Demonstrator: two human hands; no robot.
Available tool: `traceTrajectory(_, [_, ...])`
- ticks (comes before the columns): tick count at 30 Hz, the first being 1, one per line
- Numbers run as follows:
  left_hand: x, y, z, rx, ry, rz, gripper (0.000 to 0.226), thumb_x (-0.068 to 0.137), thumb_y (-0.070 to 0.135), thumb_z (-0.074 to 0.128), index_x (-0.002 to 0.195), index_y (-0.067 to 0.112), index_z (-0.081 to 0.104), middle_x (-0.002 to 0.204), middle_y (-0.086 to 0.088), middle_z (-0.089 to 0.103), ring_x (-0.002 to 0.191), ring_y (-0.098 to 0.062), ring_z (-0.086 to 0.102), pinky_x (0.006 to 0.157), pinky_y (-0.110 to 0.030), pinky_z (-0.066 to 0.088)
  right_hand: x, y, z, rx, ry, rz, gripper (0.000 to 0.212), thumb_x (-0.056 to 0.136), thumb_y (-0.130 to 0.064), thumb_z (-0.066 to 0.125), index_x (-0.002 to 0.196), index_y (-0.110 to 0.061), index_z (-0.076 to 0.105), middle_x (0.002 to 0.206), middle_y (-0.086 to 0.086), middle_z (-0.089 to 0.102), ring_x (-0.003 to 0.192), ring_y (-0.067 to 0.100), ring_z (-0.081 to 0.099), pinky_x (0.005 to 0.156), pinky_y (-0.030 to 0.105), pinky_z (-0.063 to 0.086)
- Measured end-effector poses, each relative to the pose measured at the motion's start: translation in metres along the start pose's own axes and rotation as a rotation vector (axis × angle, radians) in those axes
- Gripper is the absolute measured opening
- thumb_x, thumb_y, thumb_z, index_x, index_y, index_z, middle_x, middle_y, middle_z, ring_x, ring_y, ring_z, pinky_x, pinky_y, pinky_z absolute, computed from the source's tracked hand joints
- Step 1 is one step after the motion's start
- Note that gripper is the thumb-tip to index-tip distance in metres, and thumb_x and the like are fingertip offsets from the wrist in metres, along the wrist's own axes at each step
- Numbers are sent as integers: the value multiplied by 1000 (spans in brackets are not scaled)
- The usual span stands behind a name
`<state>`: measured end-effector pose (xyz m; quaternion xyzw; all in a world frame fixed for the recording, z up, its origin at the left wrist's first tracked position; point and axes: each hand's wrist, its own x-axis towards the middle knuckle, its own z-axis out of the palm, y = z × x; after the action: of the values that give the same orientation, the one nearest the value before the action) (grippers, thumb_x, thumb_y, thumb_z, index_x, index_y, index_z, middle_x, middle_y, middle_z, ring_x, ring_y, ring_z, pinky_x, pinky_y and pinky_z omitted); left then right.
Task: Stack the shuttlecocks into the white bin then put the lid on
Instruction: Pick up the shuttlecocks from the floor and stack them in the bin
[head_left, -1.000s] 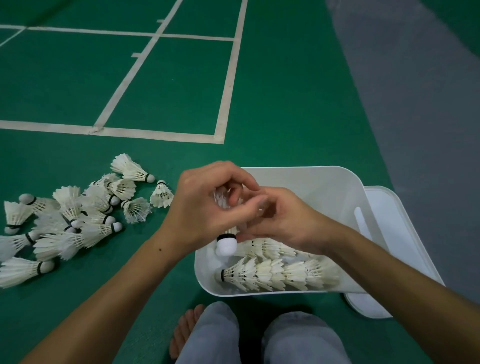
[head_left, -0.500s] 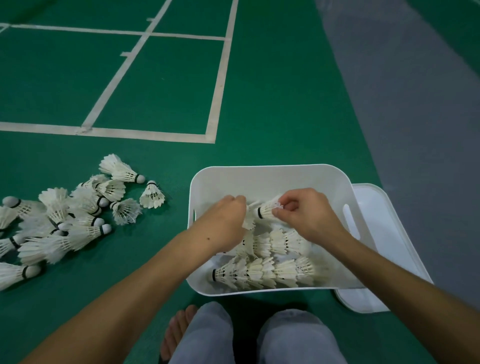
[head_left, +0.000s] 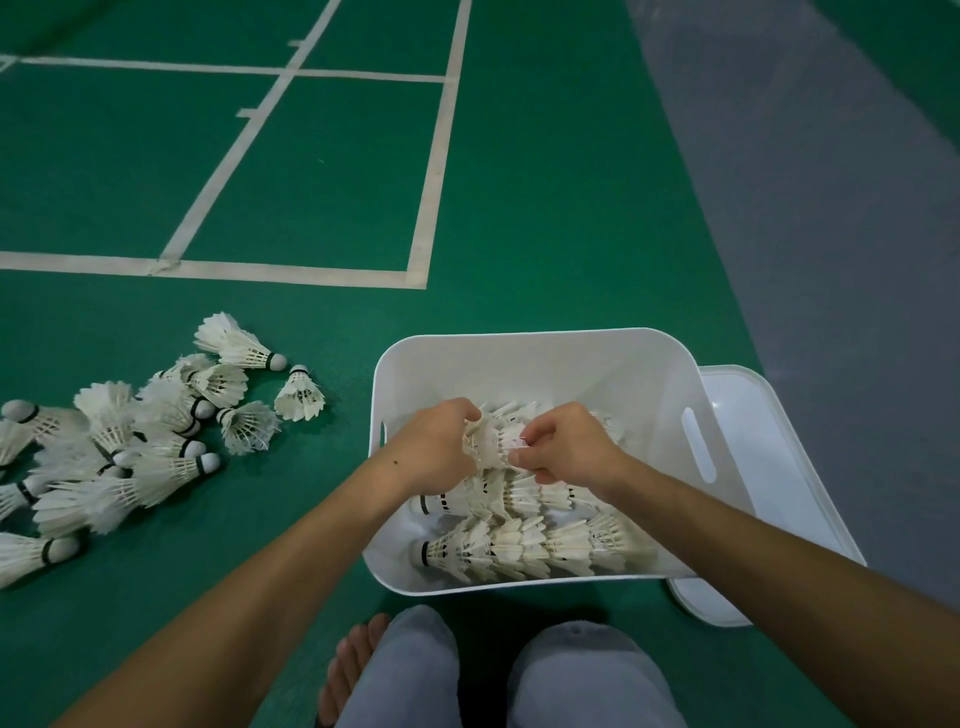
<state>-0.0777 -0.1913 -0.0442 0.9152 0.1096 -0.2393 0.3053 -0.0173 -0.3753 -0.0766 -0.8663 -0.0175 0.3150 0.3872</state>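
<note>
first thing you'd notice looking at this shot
Both hands meet over the middle of the white bin: the left hand and right hand grip a short stack of shuttlecocks between them, above two nested rows lying along the bin's near side. To the left, a loose pile of shuttlecocks sprawls on the green court floor, and the lid lies flat on the bin's right.
</note>
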Motion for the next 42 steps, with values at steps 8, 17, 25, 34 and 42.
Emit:
traceTrajectory(8, [-37,10,-15,-204,197,191,41,98,33,70,137,27,60,136,10,64,124,-11,62,105,-40,55,-26,-7,-24,-98,95,-107,36,80,-24,91,111,-15,76,100,-3,76,91,12,73,86,39,64])
traceTrajectory(17, [-87,-62,-57,-484,743,170,12,96,18,71,100,28,74,97,18,76,86,-3,71,66,-19,57,-46,-105,-8,-178,160,-677,6,94,-21,75,93,-27,74,90,-15,71,88,3,67,81,27,58])
traceTrajectory(25, [-56,-204,-65,-88,768,-258,24,91,31,77,112,20,71,106,1,74,93,-19,71,80,-44,61,9,-195,52,-557,-98,-956,9,96,-22,68,103,-25,73,100,-9,73,96,14,66,90,41,56])
traceTrajectory(34, [7,-250,-88,405,622,-369,83,76,36,88,142,20,41,148,-13,42,83,-33,71,54,-37,56,93,-227,150,-1198,-635,-740,46,101,-15,62,145,-29,60,141,7,49,117,25,58,97,33,51])
traceTrajectory(42, [35,-256,-121,478,662,-441,36,86,22,72,121,17,63,123,-2,67,85,-30,71,55,-30,45,126,-241,171,-1233,-607,-811,54,99,0,55,149,-21,55,145,9,47,118,32,61,84,35,50])
